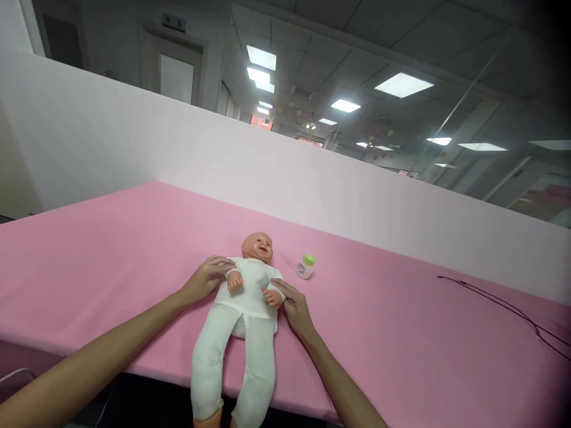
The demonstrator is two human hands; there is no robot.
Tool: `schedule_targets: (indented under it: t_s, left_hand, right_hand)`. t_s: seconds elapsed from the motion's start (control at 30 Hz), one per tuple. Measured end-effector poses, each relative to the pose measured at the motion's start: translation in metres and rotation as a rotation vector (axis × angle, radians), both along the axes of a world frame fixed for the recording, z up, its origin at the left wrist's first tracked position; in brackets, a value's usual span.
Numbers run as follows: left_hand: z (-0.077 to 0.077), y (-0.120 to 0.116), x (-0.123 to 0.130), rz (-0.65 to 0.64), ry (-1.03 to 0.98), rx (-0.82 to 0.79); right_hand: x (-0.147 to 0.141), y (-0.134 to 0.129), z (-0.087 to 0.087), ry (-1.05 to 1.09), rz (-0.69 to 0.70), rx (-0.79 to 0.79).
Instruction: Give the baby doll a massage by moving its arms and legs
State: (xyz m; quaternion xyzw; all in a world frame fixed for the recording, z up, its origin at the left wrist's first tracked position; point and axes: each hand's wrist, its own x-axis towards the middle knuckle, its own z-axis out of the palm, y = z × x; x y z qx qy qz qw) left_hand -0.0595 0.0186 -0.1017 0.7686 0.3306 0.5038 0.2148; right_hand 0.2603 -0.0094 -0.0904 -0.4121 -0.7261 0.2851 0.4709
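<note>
A baby doll (pixel 250 291) in a white top and white trousers lies face up on the pink-covered table (pixel 366 333), its head toward the far side and its lower legs past the near edge. My left hand (pixel 210 276) is closed on the doll's sleeved arm at the left, fingers over the sleeve. On the other side, my right hand (pixel 294 302) holds the doll's other arm, with the fingers across it near the wrist. Both thumbs are mostly hidden. A small clear bottle with a green cap (pixel 306 267) stands tilted-looking just beyond my right hand, untouched.
A low white partition (pixel 285 184) runs along the table's far side. A thin black cable (pixel 504 306) lies on the cover at the right. A white cord (pixel 20 373) hangs at the near left. Past the partition are a door and lit ceiling panels.
</note>
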Motion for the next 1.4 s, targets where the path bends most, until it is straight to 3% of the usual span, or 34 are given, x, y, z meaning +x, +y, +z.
schedule_targets:
  t_s: [0.2,0.33,0.47,0.6,0.7,0.8,0.93,1.03,1.1,1.23,1.4]
  left_hand:
    - [0.003,0.007,-0.003,0.175,-0.468,-0.32]
    - [0.002,0.013,-0.01,0.174,-0.651,-0.474]
    - [0.004,0.009,-0.008,0.142,-0.465,-0.337]
    - [0.006,0.0,-0.002,-0.039,-0.165,-0.16]
    - [0.005,-0.001,0.001,-0.047,-0.093,-0.103]
    - [0.005,0.0,0.0,0.008,-0.19,-0.2]
    - [0.007,0.006,-0.004,0.146,-0.498,-0.342]
    - [0.007,0.011,-0.009,0.192,-0.671,-0.487]
    - [0.007,0.012,-0.011,0.183,-0.67,-0.512]
    - [0.005,0.008,-0.008,0.102,-0.436,-0.312]
    - [0.002,0.001,-0.002,-0.039,-0.084,-0.113]
  right_hand:
    - [0.002,0.002,0.002,0.328,-0.222,-0.249]
    - [0.004,0.001,0.005,0.323,-0.255,-0.265]
    - [0.002,-0.001,0.005,0.188,-0.232,-0.206]
    - [-0.001,-0.001,0.004,0.061,-0.056,-0.049]
    - [-0.002,0.0,0.004,0.045,0.0,-0.049]
    - [-0.001,0.0,0.003,0.15,-0.084,-0.131]
    - [0.002,0.002,0.003,0.322,-0.212,-0.248]
    - [0.003,0.002,0.004,0.362,-0.222,-0.25]
    - [0.003,0.001,0.004,0.341,-0.211,-0.245]
    - [0.001,0.0,0.003,0.214,-0.187,-0.198]
    - [-0.001,0.001,0.002,0.083,0.002,-0.046]
